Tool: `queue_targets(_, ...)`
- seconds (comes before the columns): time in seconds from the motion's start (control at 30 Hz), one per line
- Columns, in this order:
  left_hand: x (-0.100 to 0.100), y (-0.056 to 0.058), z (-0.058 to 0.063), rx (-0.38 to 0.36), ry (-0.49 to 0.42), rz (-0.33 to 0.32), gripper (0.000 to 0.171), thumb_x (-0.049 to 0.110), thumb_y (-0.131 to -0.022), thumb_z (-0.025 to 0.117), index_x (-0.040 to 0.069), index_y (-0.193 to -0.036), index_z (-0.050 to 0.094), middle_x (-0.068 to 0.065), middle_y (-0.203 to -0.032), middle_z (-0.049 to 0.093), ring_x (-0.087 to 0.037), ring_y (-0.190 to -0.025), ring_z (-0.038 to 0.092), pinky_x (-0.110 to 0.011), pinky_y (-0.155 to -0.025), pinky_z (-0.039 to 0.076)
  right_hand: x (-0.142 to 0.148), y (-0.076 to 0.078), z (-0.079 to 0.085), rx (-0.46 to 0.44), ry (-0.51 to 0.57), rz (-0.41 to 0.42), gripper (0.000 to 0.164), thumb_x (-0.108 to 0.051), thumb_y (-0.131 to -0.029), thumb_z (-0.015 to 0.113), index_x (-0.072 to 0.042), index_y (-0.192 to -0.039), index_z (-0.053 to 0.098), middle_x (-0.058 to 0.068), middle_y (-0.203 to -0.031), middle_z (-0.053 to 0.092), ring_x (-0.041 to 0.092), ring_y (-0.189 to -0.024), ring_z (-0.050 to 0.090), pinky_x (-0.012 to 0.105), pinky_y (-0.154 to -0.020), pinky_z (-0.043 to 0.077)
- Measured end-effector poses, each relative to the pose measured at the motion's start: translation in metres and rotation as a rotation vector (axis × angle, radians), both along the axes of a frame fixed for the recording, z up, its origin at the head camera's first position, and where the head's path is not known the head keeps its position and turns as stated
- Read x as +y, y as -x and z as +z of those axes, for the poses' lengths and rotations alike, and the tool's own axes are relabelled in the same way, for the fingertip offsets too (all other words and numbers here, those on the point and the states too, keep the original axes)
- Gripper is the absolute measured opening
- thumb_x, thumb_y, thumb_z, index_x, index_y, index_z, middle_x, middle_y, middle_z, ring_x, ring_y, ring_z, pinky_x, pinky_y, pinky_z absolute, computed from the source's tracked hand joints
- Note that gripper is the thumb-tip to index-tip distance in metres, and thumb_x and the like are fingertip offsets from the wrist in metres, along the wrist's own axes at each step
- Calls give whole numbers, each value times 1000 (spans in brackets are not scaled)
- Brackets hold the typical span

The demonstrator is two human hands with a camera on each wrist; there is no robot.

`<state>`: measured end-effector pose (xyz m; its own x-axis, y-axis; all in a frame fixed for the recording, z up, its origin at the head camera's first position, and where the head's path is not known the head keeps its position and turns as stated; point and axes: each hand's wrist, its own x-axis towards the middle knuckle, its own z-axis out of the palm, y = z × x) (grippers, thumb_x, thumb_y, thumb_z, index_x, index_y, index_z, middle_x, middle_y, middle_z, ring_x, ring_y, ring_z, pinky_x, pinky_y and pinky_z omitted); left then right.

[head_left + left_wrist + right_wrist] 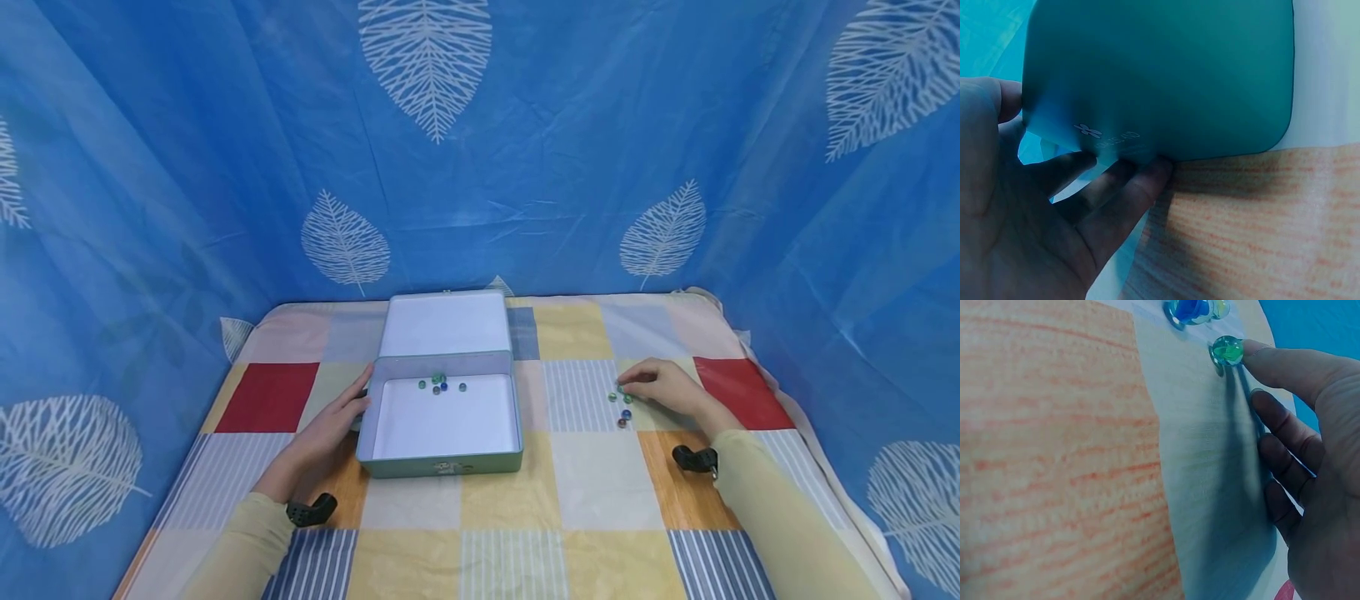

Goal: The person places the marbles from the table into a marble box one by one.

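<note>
In the head view an open green tin box (480, 465) with a white inside stands left of centre on the patchwork cloth. Several glass marbles (462, 387) lie toward the back of it. My left hand (330, 425) touches the box's left side, fingers spread along the green wall (1166, 81) in the left wrist view. My right hand (667, 387) is low over the cloth to the right, thumb and index finger pinching a small marble (620, 387). A green marble (1227, 350) lies right by the thumb tip. A blue marble (626, 414) and a brownish marble (622, 423) lie nearer me.
The box's lid (446, 325) is folded back behind it. Another green marble (612, 397) sits just left of my right hand. Blue leaf-print curtains (525, 167) enclose the table's back and sides. Black wrist straps (311, 510) are on both forearms.
</note>
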<state>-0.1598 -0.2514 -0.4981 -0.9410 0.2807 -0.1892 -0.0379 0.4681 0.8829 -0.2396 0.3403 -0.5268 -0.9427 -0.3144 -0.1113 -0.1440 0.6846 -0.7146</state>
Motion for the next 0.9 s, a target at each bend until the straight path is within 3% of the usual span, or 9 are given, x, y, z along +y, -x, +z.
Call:
queue_targets(0.3, 1, 0, 0, 13, 10, -4, 60, 31, -113, 34, 32, -166, 5, 0, -172, 0, -33, -156, 1, -70, -118, 6, -4, 7, 2, -2, -24, 11, 23, -27, -95, 76, -14, -114, 79, 5, -111, 69, 24, -101, 59, 35, -89, 51)
queue_targets(0.53, 1, 2, -2, -34, -3, 17, 60, 34, -113, 32, 36, -165, 4, 2, -172, -3, -33, -156, -1, -71, -117, 6, -4, 13, 0, 29, -35, 31, 22, -28, -93, 78, -16, -111, 81, 3, -111, 71, 23, -102, 59, 40, -89, 50)
queue_targets(0.9, 2, -1, 1, -10, -6, 5, 60, 30, -113, 34, 37, -165, 5, -1, -172, -1, -35, -156, 1, -72, -116, 7, -3, 19, -2, 43, -54, 27, 19, -27, -92, 79, -20, -109, 82, 1, -110, 72, 24, -107, 58, 45, -94, 46)
